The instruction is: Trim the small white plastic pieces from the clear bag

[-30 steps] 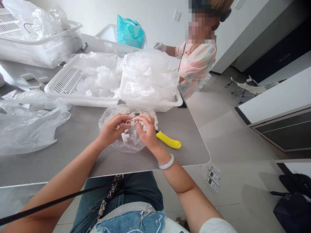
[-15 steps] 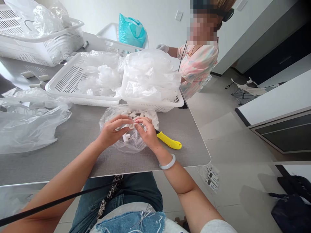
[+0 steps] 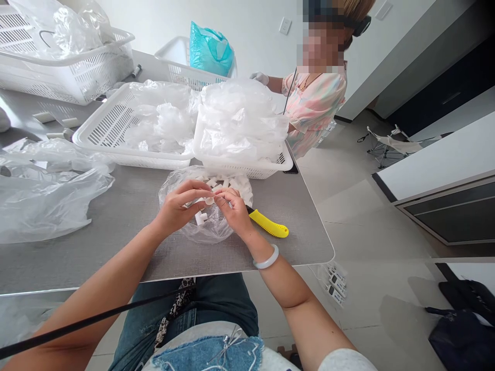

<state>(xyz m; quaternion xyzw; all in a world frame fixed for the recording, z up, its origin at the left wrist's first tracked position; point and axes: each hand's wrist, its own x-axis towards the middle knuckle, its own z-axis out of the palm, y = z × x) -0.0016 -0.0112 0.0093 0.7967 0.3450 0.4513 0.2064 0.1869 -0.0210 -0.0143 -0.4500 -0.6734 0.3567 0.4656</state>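
Observation:
Between my fingertips is a small white plastic pipe fitting [image 3: 209, 201], its round opening turned toward me. My left hand [image 3: 183, 205] pinches it from the left, and my right hand [image 3: 234, 210] grips it from the right. Both hands are above a clear plastic bag [image 3: 216, 233] spread on the table, with several white pipe fittings [image 3: 200, 218] lying in it. A knife with a yellow handle [image 3: 270, 224] lies just right of my right hand; its blade is mostly hidden behind that hand and the bag.
Two white baskets [image 3: 101, 138] with clear bags stand behind my hands. Another basket [image 3: 88, 77] is at the far left, and one with a teal bag [image 3: 211, 50] at the back. Loose plastic bags [image 3: 50, 201] lie left. Across the table stands a person [image 3: 315, 103] wearing a glove.
The fitting has turned slightly between my fingers, while my hands stay in nearly the same place. At the far left edge, a greyish rounded shape has come into view.

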